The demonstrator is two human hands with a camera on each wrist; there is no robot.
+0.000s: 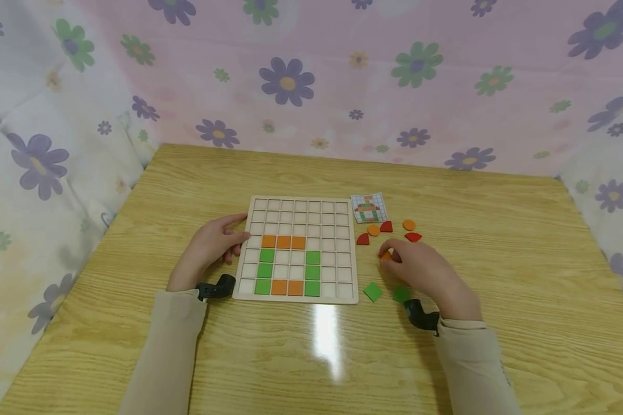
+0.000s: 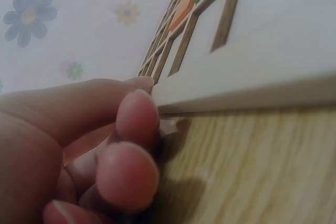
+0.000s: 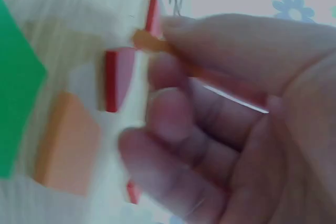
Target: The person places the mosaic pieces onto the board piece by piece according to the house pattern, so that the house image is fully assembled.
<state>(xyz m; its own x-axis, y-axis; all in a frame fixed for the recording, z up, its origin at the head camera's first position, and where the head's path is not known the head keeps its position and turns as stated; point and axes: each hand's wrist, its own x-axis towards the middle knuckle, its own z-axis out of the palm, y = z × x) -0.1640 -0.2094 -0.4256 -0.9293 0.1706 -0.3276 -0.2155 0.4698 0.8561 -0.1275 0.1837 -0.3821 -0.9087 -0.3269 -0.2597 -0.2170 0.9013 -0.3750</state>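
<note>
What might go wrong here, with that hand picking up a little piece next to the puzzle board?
The right hand pinches an orange piece only at its fingertips, and the wrist view is blurred, so it may slip. Loose red pieces and green squares lie close around that hand; a sleeve or palm might knock them. The left hand merely touches the board at its edge, so a push could slide it and perhaps jar the tiles already set.
</note>
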